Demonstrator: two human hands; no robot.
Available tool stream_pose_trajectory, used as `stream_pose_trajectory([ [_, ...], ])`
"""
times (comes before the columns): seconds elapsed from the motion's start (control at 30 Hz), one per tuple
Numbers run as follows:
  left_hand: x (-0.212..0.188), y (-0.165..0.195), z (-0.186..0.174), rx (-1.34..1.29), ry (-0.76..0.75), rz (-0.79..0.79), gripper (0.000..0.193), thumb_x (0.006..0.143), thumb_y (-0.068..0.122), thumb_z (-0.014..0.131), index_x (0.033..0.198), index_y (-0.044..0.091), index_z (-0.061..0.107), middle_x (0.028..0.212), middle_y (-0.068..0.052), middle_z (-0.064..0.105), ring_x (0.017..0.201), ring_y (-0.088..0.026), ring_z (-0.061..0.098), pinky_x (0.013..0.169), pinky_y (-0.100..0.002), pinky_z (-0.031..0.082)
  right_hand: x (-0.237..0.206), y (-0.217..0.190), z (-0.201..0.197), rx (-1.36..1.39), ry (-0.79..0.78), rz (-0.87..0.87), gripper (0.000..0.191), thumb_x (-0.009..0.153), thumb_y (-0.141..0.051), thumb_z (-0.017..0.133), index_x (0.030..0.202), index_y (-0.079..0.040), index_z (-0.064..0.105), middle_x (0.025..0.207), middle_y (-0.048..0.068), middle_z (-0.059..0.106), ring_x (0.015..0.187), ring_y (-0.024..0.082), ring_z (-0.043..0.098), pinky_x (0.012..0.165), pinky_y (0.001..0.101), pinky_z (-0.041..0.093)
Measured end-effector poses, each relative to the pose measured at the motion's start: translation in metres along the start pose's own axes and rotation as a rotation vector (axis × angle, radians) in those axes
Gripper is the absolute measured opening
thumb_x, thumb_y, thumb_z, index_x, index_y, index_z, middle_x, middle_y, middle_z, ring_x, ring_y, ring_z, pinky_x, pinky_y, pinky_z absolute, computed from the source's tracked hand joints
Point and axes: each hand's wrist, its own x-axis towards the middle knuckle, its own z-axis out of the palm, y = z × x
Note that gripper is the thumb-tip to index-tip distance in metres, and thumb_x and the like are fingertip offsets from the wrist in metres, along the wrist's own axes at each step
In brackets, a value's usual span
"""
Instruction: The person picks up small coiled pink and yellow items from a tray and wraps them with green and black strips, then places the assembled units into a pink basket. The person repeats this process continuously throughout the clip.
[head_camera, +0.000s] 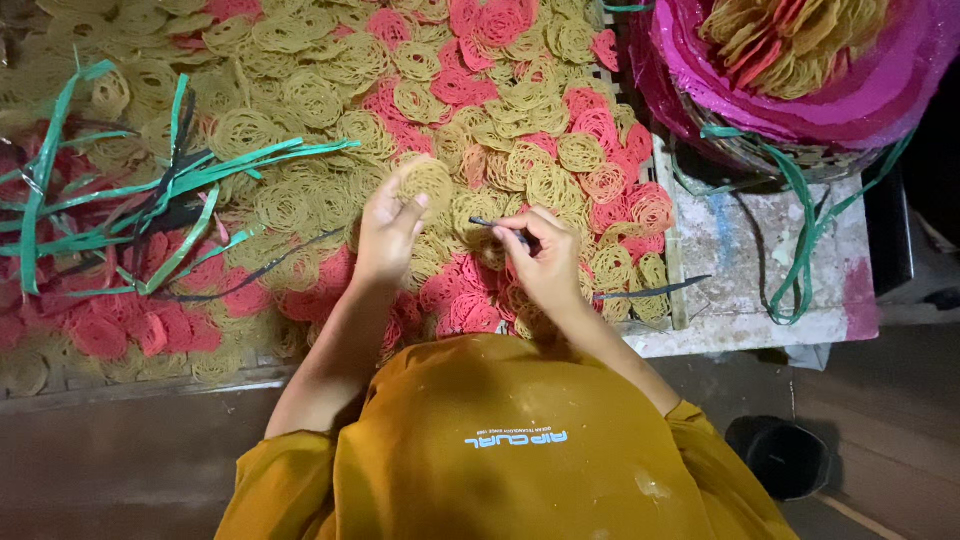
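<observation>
My left hand (392, 222) pinches one yellow lattice cracker (428, 180) upright; my right hand (545, 262), at three o'clock of it, grips a thin dark strip (497, 226) pointing toward it; I judge a light, edge-only pinch best, since these discs look brittle; one cracker held, one strip; loose crackers (520, 110) on the worktop (760, 250) beyond counting; several green straps (180, 180) at nine o'clock; one basket (800, 90) at one.

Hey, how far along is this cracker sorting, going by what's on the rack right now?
Done: a basket lined in pink already holds stacked crackers. In hand: the left hand holds up one yellow coiled cracker, and the right hand pinches a thin dark strip. Left: most of it, since yellow and pink crackers cover the rack, with green strips loose on top.
</observation>
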Motion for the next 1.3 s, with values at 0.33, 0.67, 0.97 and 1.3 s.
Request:
stream_pose_trajectory([
  [0.33, -0.005, -0.016, 0.016, -0.546, -0.415, -0.039, 0.055, 0.096, 0.0, 0.037, 0.15, -0.003, 0.041, 0.145, -0.021, 0.057, 0.136, -0.03, 0.057, 0.119, -0.047, 0.043, -0.003, -0.001, 0.004, 0.009, 0.033, -0.004, 0.007, 0.091, -0.004, 0.079, 0.097, -0.003, 0.076, 0.076, 0.002, 0.06, 0.063, 0.009, 0.049, 0.056, 0.0246, 0.037],
  [0.67, -0.015, -0.01, 0.024, -0.28, -0.332, -0.011, 0.047, 0.101, -0.001, 0.044, 0.148, 0.003, 0.045, 0.131, -0.012, 0.063, 0.119, -0.018, 0.063, 0.106, -0.037, 0.051, -0.006, 0.003, 0.001, 0.035, 0.077, 0.036, 0.006, 0.092, -0.004, 0.079, 0.098, -0.004, 0.076, 0.078, 0.0, 0.064, 0.063, 0.005, 0.05, 0.055, 0.0231, 0.037],
  [0.97, -0.019, -0.004, 0.03, 0.054, -0.153, 0.089, 0.04, 0.103, -0.006, 0.049, 0.142, 0.003, 0.055, 0.125, -0.01, 0.07, 0.105, -0.012, 0.066, 0.089, -0.027, 0.054, -0.006, 0.005, 0.001, 0.054, 0.09, 0.054, 0.004, 0.093, -0.004, 0.078, 0.096, -0.003, 0.075, 0.077, -0.001, 0.062, 0.063, 0.004, 0.049, 0.056, 0.0228, 0.036],
  [1.3, -0.009, 0.007, 0.022, 1.423, -0.172, 0.502, 0.066, 0.082, -0.008, 0.052, 0.142, 0.021, 0.059, 0.161, -0.005, 0.041, 0.154, -0.025, 0.029, 0.126, -0.056, 0.012, -0.005, 0.004, -0.01, 0.018, 0.125, 0.044, 0.004, 0.094, -0.001, 0.075, 0.098, -0.001, 0.074, 0.077, 0.001, 0.054, 0.069, 0.008, 0.046, 0.062, 0.0239, 0.036],
])
